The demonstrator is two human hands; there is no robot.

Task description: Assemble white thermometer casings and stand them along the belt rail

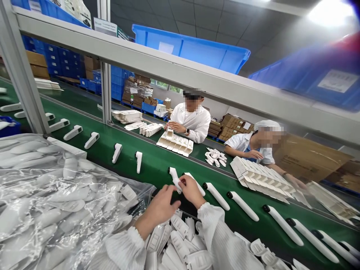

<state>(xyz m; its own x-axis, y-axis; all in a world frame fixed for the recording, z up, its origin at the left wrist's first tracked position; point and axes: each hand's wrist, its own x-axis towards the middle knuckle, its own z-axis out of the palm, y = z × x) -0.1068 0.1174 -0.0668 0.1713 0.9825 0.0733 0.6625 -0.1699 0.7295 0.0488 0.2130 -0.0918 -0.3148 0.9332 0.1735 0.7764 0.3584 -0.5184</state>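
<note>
My right hand (191, 188) is closed, its fingertips pinching the lower end of a white thermometer-like device (174, 175) with a black tip, over the green belt (152, 165). Just left of it, my left hand (160, 204) has its fingers apart and holds nothing; its fingertips come near the same device. Another such device (216, 195) lies to the right on the belt. Below my hands is a heap of loose white plastic parts (180, 243), and a clear bag (56, 202) of similar parts fills the left side.
Across the belt, two people in white coats handle white cartons (176, 144) and a row of open boxes (258, 176). A small pile of white parts (216, 156) lies between them. Overhead runs a metal shelf beam (168, 65) carrying blue bins (188, 45); its post stands at left.
</note>
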